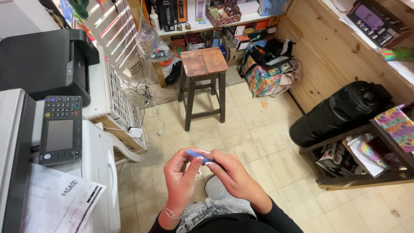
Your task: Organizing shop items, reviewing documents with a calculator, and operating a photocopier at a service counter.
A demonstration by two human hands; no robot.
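Note:
A small blue flat object (197, 154) is pinched between both hands just above my lap. My left hand (183, 177) holds its left end with thumb and fingertips; a thin bracelet circles that wrist. My right hand (235, 174) grips its right end, fingers curled over it. Below the hands I see my knees in grey jeans (215, 203) and a black sleeve.
A dark wooden stool (203, 82) stands ahead on the tiled floor. A large copier with a control panel (60, 129) and papers (56, 203) fills the left. A black printer (43, 60) sits behind it. A black cylindrical speaker (340, 112) and a low shelf are on the right.

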